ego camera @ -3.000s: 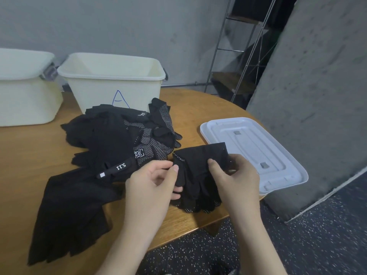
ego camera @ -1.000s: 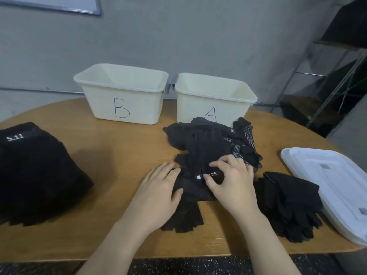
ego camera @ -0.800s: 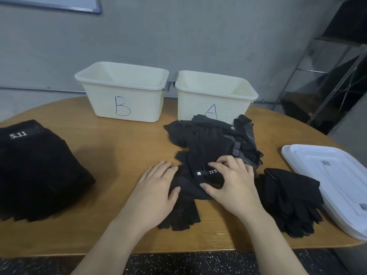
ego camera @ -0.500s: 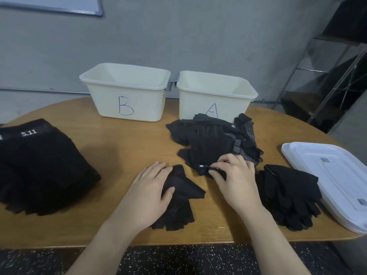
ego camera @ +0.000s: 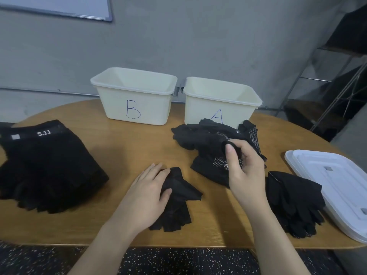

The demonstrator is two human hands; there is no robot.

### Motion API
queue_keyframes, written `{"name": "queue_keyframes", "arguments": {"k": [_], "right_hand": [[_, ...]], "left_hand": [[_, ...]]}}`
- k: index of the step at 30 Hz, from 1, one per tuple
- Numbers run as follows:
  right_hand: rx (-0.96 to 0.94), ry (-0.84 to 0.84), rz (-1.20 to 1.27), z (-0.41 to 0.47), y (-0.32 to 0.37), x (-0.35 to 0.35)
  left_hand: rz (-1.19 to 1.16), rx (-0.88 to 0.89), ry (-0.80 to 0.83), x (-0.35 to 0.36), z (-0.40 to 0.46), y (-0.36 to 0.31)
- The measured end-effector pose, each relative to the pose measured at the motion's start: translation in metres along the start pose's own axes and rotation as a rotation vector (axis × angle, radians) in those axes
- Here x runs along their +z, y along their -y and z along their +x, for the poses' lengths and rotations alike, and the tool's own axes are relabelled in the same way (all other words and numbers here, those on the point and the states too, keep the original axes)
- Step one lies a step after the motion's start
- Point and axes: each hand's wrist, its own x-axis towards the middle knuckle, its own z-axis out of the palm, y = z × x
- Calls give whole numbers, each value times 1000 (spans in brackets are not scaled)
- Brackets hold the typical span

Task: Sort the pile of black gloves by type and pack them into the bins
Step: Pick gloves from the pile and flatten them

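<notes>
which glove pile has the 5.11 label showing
The far-left stack, lying apart from both hands. Its white 5.11 band faces up at the top edge; the pile by bin A shows only dotted fabric.

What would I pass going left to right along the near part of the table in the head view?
5.11 glove stack → left hand on a fingerless glove → right hand → dotted glove stack → white lid.
</notes>
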Motion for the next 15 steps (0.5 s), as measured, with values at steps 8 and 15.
{"name": "queue_keyframes", "arguments": {"k": [8, 15], "right_hand": [[256, 53, 551, 8, 12, 13], [561, 96, 775, 8, 25, 37]], "left_hand": [[-438, -71, -146, -23, -7, -9], [-1454, 68, 55, -47, -20, -2]]}}
